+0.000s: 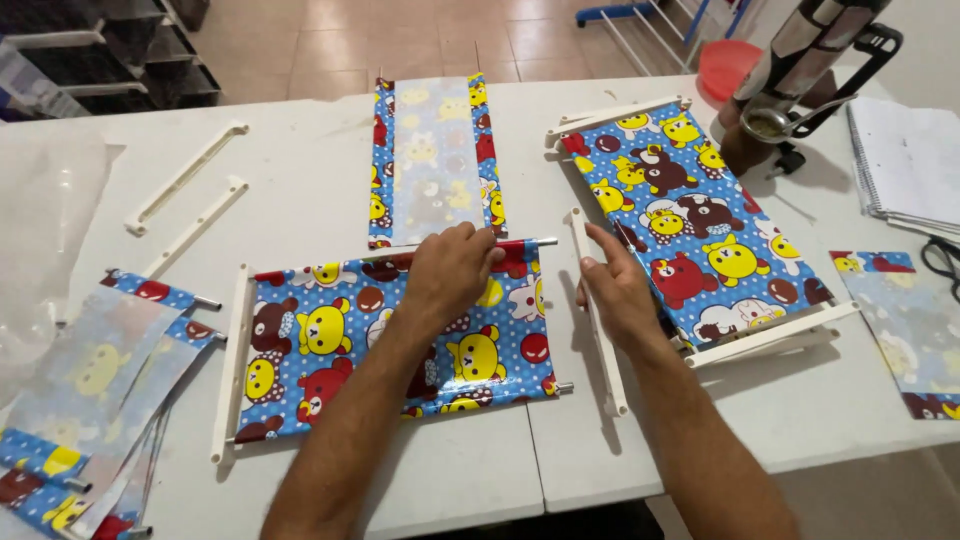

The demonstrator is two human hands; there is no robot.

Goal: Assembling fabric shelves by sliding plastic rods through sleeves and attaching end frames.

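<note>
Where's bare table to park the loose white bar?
Free: the strip between the two loose white bars and the upright fabric panel, and the table's near edge below the right hand. Crowded: left corner's fabric stack, and right side around the finished panel.

Bright, even indoor light, seems to come from above and slightly behind the camera. White table reads a bit washed out, near overexposed toward the top right corner. Shadows soft and short: faint dark edge under the right hand and along the loose white bar; darker shadow pool beside the metal flask. Mild sheen on the glossy printed panel, no hard glare. Clear plastic sheet at left shows hazy reflections. Centre fairly sharp; forearms at the bottom edge soft. Wide-angle lens, table edges bow toward the corners. Slight compression smear on fine print.
</note>
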